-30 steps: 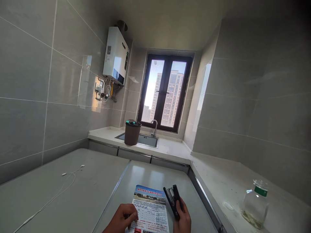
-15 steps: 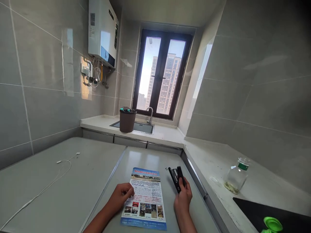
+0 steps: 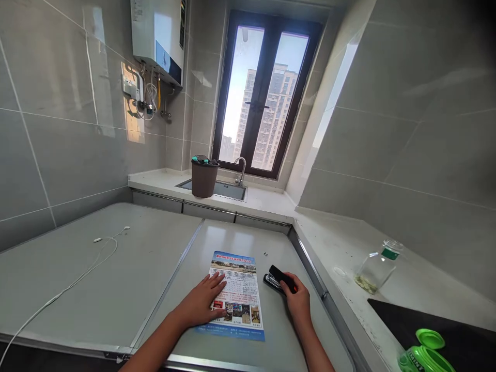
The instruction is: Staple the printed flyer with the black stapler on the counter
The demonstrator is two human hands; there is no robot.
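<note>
The left hand [image 3: 201, 305] lies palm down, fingers spread and thumb held out to the side, on the left part of a printed leaflet [image 3: 244, 284]. The leaflet lies flat on the grey table [image 3: 155, 258], under the left fingers and extending to their right, with its blue upper border beyond the left fingertips and its row of small photographs beside the left thumb.

The right hand [image 3: 298, 299] grips a black stapler [image 3: 278, 276]; thumb and fingers are closed around its rear portion. The front end projects from the right fingers toward the leaflet, just beside the leaflet's right edge and apart from it. Whether the stapler touches the table cannot be told. Beyond the right fingertips, near the upper right corner of the leaflet, lie small dark bits [image 3: 265, 253], too small to identify.

A white cable [image 3: 85, 274] runs across the table, well to the left of the left fingers. A glass jar [image 3: 377, 268] with a green band at its neck stands on the white counter [image 3: 325, 232], to the right of the right fingers. An open green container [image 3: 422, 359] is positioned nearer the viewer, right of the right hand. A brown bin [image 3: 204, 180] stands at the sink [image 3: 232, 190], well beyond both sets of fingers
</note>
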